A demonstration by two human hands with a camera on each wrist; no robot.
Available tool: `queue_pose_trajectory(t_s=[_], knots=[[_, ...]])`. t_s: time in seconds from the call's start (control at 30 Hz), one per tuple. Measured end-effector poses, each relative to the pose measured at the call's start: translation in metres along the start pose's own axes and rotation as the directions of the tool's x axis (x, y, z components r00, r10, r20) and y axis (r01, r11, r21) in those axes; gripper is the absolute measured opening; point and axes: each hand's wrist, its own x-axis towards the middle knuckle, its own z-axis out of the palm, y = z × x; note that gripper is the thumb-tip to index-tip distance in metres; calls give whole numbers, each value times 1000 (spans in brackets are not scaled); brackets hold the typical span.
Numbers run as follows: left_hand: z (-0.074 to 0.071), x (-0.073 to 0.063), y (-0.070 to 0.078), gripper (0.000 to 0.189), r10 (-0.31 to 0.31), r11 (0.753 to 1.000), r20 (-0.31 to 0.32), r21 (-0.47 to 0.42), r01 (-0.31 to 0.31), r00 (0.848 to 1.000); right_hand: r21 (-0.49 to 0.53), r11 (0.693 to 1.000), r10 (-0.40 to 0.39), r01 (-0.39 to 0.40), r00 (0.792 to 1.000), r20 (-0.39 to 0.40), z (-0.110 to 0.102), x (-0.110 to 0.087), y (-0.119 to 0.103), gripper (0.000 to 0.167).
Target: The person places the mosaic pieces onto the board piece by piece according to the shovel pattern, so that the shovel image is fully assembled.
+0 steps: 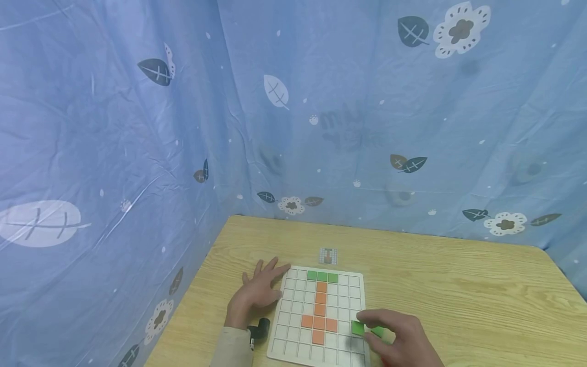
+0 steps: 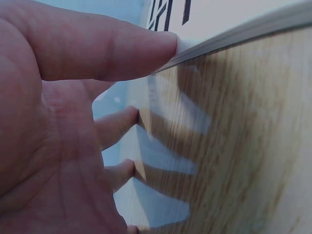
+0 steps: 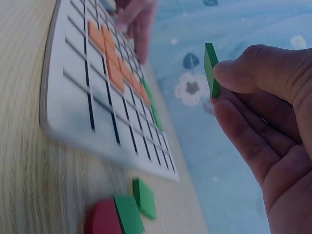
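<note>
Board [image 1: 293,351] on table [image 1: 458,285], left of its middle. Card [image 1: 328,256] on table, just beyond board's far edge. On board: three-tile row [image 1: 322,277] along far edge; tile column [image 1: 319,309] running nearer from below its middle, second-nearest tile flanked left and right. Left hand [image 1: 257,293] at board's left edge, thumb touching. Right hand [image 1: 403,334] by right edge, held tile [image 1: 357,328] between thumb and fingers, above surface. Loose pieces [image 3: 145,199] on table, just right of board. Curtain [image 1: 321,66] behind table and along left.
</note>
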Motion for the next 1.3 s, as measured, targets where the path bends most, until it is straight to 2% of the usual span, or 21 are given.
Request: queue_pose_trajectory(t_s=[0.23, 0.37, 0.53, 0.67, 0.87, 1.0, 1.23, 1.3], knots=[[0, 0, 0, 80, 4, 1000, 3, -2, -4, 1000, 61, 997, 38, -44, 996, 87, 18, 8, -9, 36], [0, 0, 0, 81, 5, 1000, 4, -3, -5, 1000, 133, 990, 24, -40, 993, 118, 33, 8, -11, 35], [0, -1, -1, 79, 6, 1000, 6, -3, -6, 1000, 201, 977, -91, 70, 991, 97, 56, 5, -7, 37], [-1, -1, -1, 78, 5, 1000, 7, -5, -5, 1000, 229, 969, -114, 93, 990, 80, 71, 2, -5, 37], [-1, 0, -1, 78, 3, 1000, 7, 0, -3, 1000, 217, 971, -120, 95, 987, 108, 82, 1, -9, 33], [0, 0, -1, 78, -3, 1000, 4, 9, 3, 1000, 242, 968, -104, 63, 982, 159, 88, -1, -10, 29], [0, 1, -1, 79, -6, 1000, 5, 11, 6, 1000, 136, 991, -36, 9, 980, 196, 91, -2, -19, 27], [0, 1, -1, 79, -7, 1000, 4, 8, 7, 1000, 108, 994, -37, 16, 980, 195, 91, -2, -20, 28]])
